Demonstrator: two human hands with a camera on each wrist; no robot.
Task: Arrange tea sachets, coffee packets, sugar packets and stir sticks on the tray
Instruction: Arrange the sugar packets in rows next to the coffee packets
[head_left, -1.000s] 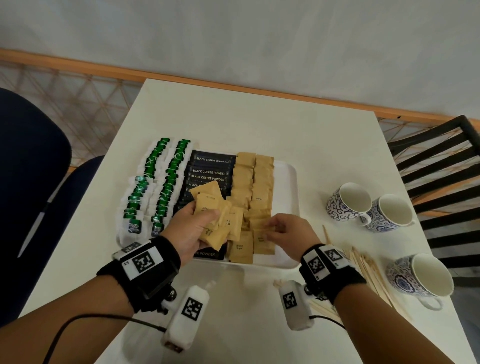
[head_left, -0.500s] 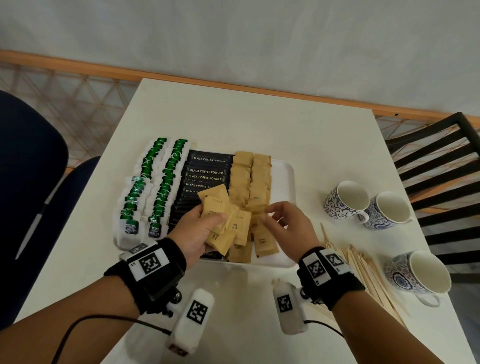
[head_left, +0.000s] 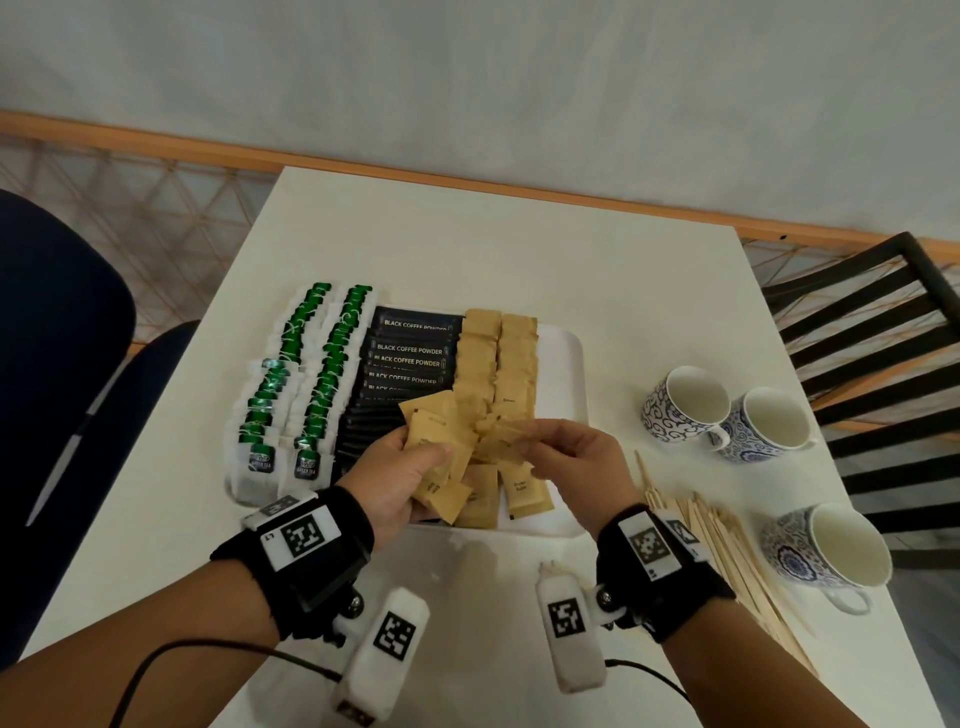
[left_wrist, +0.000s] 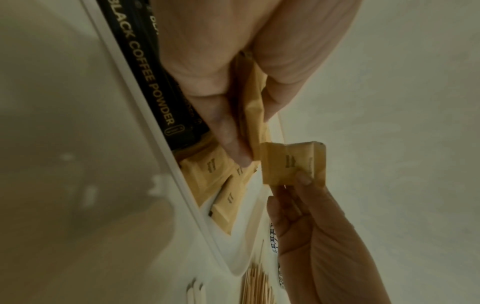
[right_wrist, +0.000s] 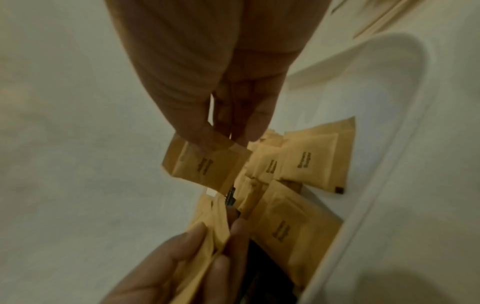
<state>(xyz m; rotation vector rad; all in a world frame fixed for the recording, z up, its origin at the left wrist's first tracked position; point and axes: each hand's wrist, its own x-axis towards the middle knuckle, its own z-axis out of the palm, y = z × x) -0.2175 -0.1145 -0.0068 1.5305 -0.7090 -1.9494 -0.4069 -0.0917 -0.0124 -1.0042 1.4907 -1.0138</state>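
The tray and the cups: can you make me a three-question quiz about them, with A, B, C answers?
1. Where do the stir sticks lie?
A. On the table right of the tray
B. Inside a cup
C. On the tea sachets

2. How many cups stand on the table?
A. One
B. Three
C. Five

3. What is the right hand doing?
A. Resting flat on the table
B. Lifting a cup
C. Pinching one brown sugar packet

Answers:
1. A: the sticks sit in a pile on the table beside the tray.
2. B: three blue-patterned cups stand right of the tray.
3. C: its grip is on a single sugar packet, while the left hand holds a bunch of them.
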